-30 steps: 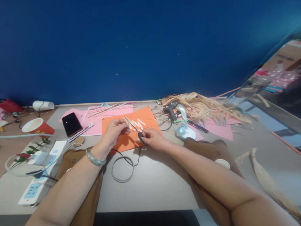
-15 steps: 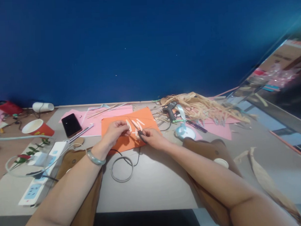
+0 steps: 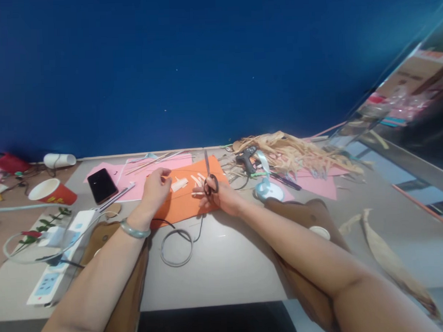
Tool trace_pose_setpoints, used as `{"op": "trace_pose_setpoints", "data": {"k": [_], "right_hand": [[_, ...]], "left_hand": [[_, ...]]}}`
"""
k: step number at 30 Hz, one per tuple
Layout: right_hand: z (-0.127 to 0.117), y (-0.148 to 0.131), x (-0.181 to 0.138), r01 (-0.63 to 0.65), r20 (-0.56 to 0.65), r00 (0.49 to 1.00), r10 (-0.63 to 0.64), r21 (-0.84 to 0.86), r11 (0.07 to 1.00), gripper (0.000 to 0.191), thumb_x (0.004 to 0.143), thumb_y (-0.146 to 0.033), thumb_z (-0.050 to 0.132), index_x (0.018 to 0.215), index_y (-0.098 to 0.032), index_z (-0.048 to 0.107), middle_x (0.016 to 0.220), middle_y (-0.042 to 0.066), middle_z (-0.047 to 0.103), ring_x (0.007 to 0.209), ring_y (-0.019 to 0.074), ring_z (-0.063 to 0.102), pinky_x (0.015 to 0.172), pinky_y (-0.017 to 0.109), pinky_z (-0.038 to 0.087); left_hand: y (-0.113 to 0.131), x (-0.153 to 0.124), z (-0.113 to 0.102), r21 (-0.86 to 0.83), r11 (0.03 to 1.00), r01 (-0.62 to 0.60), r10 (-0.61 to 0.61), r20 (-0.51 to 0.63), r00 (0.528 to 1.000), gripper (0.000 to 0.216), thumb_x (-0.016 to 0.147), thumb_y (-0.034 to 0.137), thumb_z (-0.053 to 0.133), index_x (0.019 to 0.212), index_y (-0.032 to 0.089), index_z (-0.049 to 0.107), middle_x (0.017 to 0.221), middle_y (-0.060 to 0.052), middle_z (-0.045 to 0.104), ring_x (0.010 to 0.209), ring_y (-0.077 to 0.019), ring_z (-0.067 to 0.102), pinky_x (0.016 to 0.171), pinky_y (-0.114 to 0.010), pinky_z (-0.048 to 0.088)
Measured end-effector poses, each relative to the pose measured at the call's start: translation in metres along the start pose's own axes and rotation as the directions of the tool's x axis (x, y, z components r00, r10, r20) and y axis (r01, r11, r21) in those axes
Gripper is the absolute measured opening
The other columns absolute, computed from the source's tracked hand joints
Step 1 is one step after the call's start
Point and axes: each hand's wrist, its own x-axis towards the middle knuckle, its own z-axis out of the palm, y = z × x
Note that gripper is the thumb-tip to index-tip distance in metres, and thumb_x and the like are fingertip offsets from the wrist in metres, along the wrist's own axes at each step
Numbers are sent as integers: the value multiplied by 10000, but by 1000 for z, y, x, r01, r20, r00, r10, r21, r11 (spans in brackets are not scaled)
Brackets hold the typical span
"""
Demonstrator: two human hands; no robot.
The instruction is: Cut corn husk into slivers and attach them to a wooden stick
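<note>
My right hand (image 3: 220, 192) has the scissors (image 3: 210, 185) hooked on it, blades pointing up toward the wall, while its fingers reach down over several small pale strips (image 3: 198, 179). Left of those strips lies a cluster of pale cut pieces (image 3: 179, 185). Both groups rest on an orange sheet (image 3: 181, 208). My left hand (image 3: 157, 188) hovers at the sheet's left side, fingers bent and apart, with nothing visible in them. A bracelet circles the left wrist.
A glue gun (image 3: 246, 159), a ribbon roll (image 3: 269, 189) and a heap of dried strips (image 3: 290, 151) lie to the right. On the left are a phone (image 3: 102, 185), a paper cup (image 3: 53, 191) and a power strip (image 3: 51, 283). A coiled cable (image 3: 177, 262) lies in front.
My left hand has let go of a pale piece and drawn back left. The scissors have swung upright in my right hand, whose fingers now spread over the strips.
</note>
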Motion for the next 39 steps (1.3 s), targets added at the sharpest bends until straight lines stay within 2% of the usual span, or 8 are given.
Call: {"op": "trace_pose_setpoints", "data": {"k": [4,7,11,14,18,23,29,39], "right_hand": [[-1,8,6,-117,38,992,116,10,993,393,833,-544,493,733,-165,472,889,52,628,598,147,666,522,267,535],[-3,9,9,-29,-40,999,29,-4,1000,357,835,-515,511,790,-161,511,918,69,622,624,157,673,508,259,532],[-3,6,6,66,-108,992,-70,-43,997,354,826,-507,527,798,-154,532,929,104,643,605,156,659,491,259,503],[0,1,1,110,-122,985,-122,-105,988,350,806,-496,553,761,-149,548,782,73,655,563,136,633,472,229,454],[1,-3,-3,171,-138,971,-195,-168,971,298,723,-428,659,740,-141,579,604,0,607,484,88,561,464,199,383],[1,0,-1,239,-210,938,-275,-183,954,293,557,-309,784,643,-143,559,643,-18,619,519,68,518,521,208,402],[0,5,2,261,-249,919,-305,-194,946,282,514,-299,792,648,-155,590,651,-23,611,599,105,542,608,250,444],[1,2,-1,205,-234,935,-268,-261,943,233,556,-297,733,577,-147,556,557,-32,564,536,82,474,559,224,373]], "left_hand": [[-10,1,13,369,926,-80,36,126,991,284,767,216,490,1000,139,634,1009,-117,640,869,-224,601,805,-337,447],[-10,1,24,521,840,-150,43,212,976,243,814,261,455,901,146,652,927,-143,637,872,-264,594,766,-354,427],[-9,1,28,571,808,-147,39,197,980,253,835,308,450,835,139,638,865,-172,635,835,-284,591,698,-351,403],[-10,3,25,442,895,-66,-4,157,988,238,803,360,507,763,155,620,761,-124,637,700,-228,578,613,-305,381],[-7,4,18,10,997,77,-78,102,992,218,738,370,568,721,157,610,629,-31,602,559,-146,516,522,-242,347],[6,-2,13,-437,872,220,-125,237,964,268,712,393,599,735,129,644,608,-20,609,499,-98,496,474,-209,342],[26,-22,24,-541,771,337,-52,474,879,299,655,377,707,800,135,609,603,-35,658,521,-119,587,526,-221,430],[29,-31,29,-528,757,385,33,619,785,287,743,433,630,813,163,560,553,-21,642,464,-135,602,486,-231,459]]}}
